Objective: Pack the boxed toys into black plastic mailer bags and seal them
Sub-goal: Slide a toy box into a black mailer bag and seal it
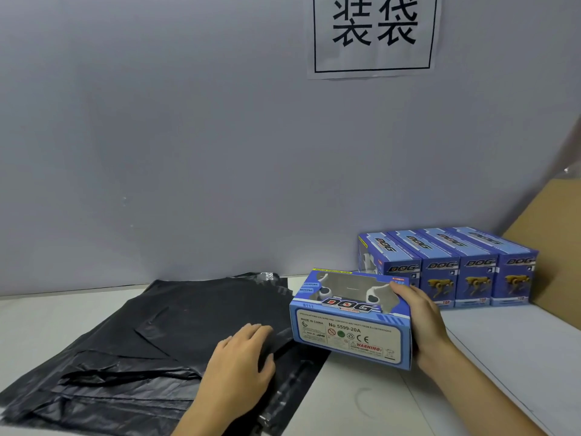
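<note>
Two hands share the job: the right hand (418,322) grips a blue toy box (350,319), held just above the table beside the black mailer bags (151,341), ready to go in. The left hand (242,357) lies on the top bag, maybe pinching its mouth; its fingertips are hard to see. Four more boxes (449,269) wait behind.

Bags (151,341) stacked flat on table (503,357), left half, reaching back almost to the wall (188,152). Left hand (242,357) on the stack's right edge. Held box (352,319) just right of the stack, overlapping its right edge, right hand (418,319) on the box's right side. Row of four boxes (449,269) behind it, against the wall. Cardboard (547,247) right of the row. Sign (374,34) on the wall above.
</note>
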The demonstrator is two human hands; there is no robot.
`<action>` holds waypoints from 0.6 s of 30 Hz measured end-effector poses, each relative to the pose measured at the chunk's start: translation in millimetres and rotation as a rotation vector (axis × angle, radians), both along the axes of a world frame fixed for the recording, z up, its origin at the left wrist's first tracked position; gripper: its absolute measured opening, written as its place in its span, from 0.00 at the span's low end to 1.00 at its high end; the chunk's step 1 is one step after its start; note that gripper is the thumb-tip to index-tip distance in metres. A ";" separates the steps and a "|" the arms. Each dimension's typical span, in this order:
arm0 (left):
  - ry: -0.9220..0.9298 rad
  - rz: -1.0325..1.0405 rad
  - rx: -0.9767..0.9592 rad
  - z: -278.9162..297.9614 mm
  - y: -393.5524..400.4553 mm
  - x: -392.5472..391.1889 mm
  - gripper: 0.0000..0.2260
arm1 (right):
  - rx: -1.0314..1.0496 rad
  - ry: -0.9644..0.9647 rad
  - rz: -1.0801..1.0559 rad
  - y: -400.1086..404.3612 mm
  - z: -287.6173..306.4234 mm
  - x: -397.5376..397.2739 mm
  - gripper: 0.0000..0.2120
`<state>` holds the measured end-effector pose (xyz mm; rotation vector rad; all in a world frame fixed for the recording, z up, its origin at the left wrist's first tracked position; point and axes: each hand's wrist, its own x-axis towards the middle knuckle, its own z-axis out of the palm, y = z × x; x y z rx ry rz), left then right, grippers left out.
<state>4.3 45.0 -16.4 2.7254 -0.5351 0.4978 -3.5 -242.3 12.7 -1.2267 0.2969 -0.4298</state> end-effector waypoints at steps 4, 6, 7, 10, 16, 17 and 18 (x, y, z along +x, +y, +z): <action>-0.058 0.030 0.019 6.3 1.8 -0.8 0.13 | 0.001 0.055 0.055 -0.5 5.1 -3.2 0.16; -0.066 0.046 0.052 8.7 4.4 0.7 0.12 | -0.015 0.117 0.105 -2.9 9.1 -5.9 0.21; -0.071 0.045 0.063 9.1 5.9 2.0 0.13 | -0.023 0.139 0.137 -4.4 10.7 -6.8 0.22; -0.071 0.014 0.080 7.1 7.5 4.0 0.13 | -0.032 0.178 0.224 -9.4 12.8 -7.3 0.23; -0.050 -0.002 0.095 3.3 6.8 4.9 0.13 | -0.034 0.226 0.405 -3.7 6.5 -7.8 0.24; -0.065 0.002 0.077 4.2 7.9 5.6 0.13 | -0.038 0.249 0.445 -2.0 5.5 -8.2 0.23; -0.088 0.011 0.054 5.4 9.2 6.2 0.13 | -0.050 0.269 0.479 -0.8 4.6 -8.5 0.24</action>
